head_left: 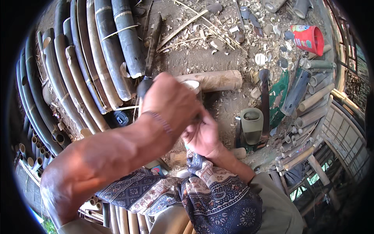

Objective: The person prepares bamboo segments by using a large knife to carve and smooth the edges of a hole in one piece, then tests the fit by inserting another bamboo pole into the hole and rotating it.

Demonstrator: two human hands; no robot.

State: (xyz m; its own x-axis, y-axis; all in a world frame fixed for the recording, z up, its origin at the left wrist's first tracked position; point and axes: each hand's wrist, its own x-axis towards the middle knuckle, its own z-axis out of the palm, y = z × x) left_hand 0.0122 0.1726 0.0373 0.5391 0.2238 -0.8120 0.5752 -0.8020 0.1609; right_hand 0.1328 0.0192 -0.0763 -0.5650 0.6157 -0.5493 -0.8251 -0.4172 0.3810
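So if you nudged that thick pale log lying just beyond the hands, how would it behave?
The log would probably roll, since its sides look rounded. It should feel stiff, being thick and straight. Nearby shavings might slow it a little.

Red container [305, 41], scattered pale shavings [195, 29]

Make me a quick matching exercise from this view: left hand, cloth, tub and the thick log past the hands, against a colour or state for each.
1. Left hand
2. Cloth
3. Tub
4. Thick log

A. Red, tipped on its side
B. Pale brown, lying crosswise
C. Has a thin band at its wrist
D. Dark blue and pale, patterned

Pairs: 1-C, 2-D, 3-A, 4-B
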